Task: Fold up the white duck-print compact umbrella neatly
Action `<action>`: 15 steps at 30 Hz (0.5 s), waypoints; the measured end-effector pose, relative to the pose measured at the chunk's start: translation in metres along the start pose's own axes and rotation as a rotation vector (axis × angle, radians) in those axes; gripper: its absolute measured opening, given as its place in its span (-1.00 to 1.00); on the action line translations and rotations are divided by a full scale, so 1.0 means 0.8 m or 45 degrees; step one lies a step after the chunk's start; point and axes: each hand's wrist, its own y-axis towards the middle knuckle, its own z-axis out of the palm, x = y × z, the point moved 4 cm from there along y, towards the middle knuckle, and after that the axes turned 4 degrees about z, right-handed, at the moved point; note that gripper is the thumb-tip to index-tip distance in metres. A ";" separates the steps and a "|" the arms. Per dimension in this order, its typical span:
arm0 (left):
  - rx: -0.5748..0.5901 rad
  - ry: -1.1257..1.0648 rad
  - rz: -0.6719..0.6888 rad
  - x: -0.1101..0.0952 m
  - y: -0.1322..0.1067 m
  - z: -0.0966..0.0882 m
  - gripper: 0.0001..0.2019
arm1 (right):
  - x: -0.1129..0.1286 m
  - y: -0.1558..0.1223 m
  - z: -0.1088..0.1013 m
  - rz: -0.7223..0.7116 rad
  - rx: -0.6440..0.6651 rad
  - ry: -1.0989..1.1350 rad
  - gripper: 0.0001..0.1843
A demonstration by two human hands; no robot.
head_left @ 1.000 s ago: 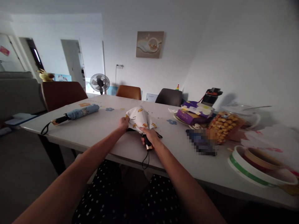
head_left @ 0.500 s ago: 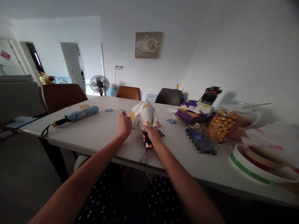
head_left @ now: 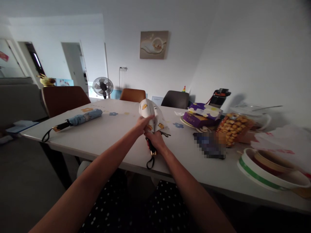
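Observation:
A white folding umbrella [head_left: 159, 113] with a yellow cartoon print lies closed but loose in front of me, its black handle and wrist loop toward the table's near edge. My right hand [head_left: 156, 139] is wrapped around it at the top of the handle. On the left side of the fabric, my left hand [head_left: 145, 125] presses and grips the folds; its fingertips are partly hidden. A second umbrella [head_left: 85, 118], light blue with a black handle, rests rolled up at the left of the table, apart from both hands.
On the white table [head_left: 116, 129], purple boxes [head_left: 199, 118], a snack bag [head_left: 234, 127], a blurred-out dark item [head_left: 210, 145] and a white-green bowl [head_left: 257, 176] stand at the right. A black bottle [head_left: 218, 97] is behind them. Chairs [head_left: 133, 95] line the far side.
My left hand has moved right from beside the umbrella and closed on its fabric. The loose canopy is now gathered narrower, and its handle has tilted slightly.

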 end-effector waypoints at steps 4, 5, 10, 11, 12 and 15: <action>-0.211 -0.130 -0.069 -0.005 0.004 -0.017 -0.79 | -0.001 -0.002 0.008 0.008 0.086 0.037 -0.80; -0.270 -0.142 -0.067 -0.005 0.005 -0.021 -0.80 | -0.001 -0.001 0.009 0.013 0.096 0.066 -0.79; -0.334 -0.174 -0.015 0.001 0.001 -0.025 -0.79 | 0.002 -0.003 0.015 0.079 0.234 0.324 -0.67; -0.306 -0.186 -0.008 0.001 0.000 -0.024 -0.78 | 0.002 -0.005 0.016 0.105 0.269 0.343 -0.70; -0.275 -0.194 -0.002 0.001 0.001 -0.023 -0.77 | 0.002 -0.006 0.016 0.132 0.292 0.344 -0.74; -0.199 -0.095 0.012 -0.005 0.012 -0.023 -0.73 | 0.000 -0.010 0.014 0.211 0.319 0.311 -0.85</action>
